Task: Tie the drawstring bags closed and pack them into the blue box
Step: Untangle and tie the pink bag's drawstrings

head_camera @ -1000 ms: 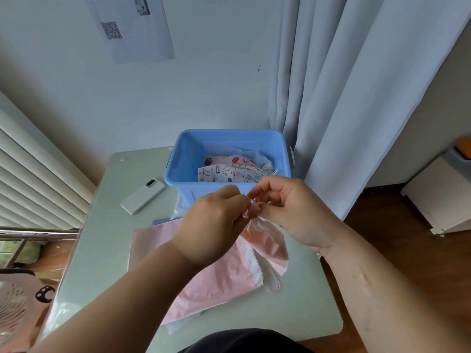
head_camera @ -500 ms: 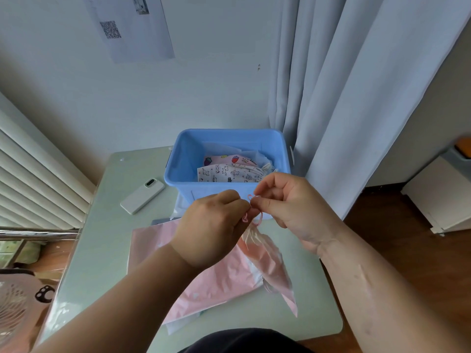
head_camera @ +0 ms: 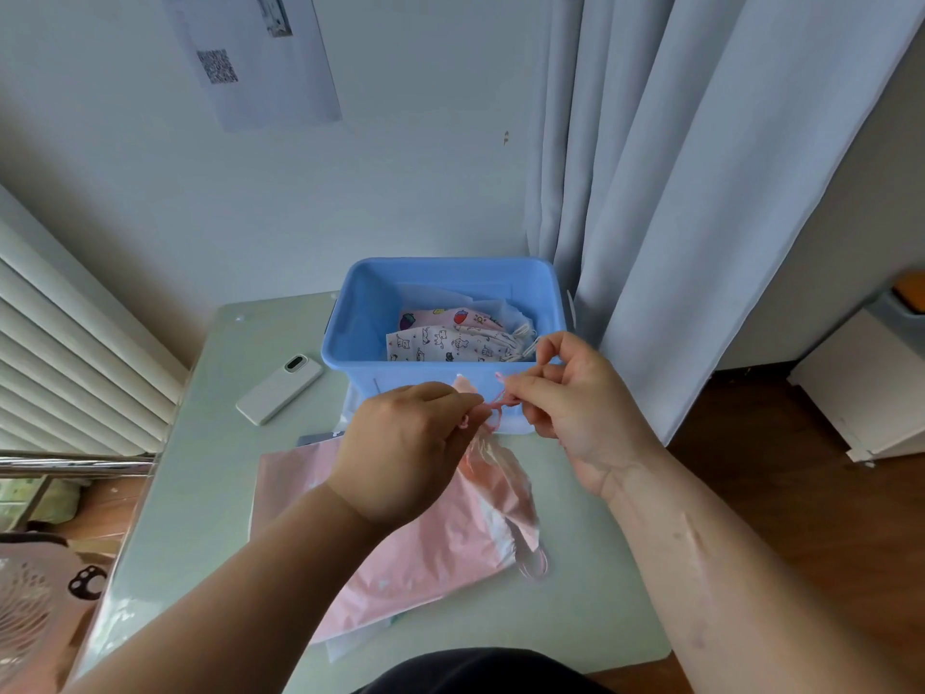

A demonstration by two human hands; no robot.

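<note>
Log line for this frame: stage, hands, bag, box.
stage: tying knot | left hand: pinches drawstring | right hand: pinches drawstring | pink bag: hangs below hands | blue box: printed bags inside

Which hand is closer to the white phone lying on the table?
Left. The left hand sits just right of the white rectangular phone; the right hand is farther right, beyond it. Both pinch the pink drawstring.
</note>
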